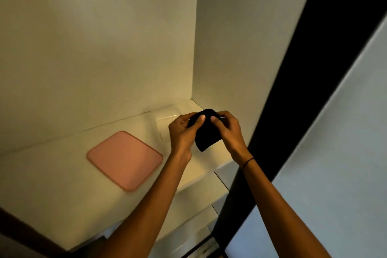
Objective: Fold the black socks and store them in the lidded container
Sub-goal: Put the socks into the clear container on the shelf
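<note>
From the head view, both hands held one black sock bundle (206, 132) above the clear container (167, 120) on the shelf (52, 184). The left hand (181, 132) and right hand (229, 130) had their fingers closed on it, thumbs on top. Its long axis ran toward the person. One pink lid (125, 160) lay to the left, apart.

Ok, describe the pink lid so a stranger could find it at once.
Start at the white shelf inside the pale alcove. Left of the two hands holding the black sock bundle, the flat pink square lid with rounded corners lies alone, the only coloured thing there.
</note>
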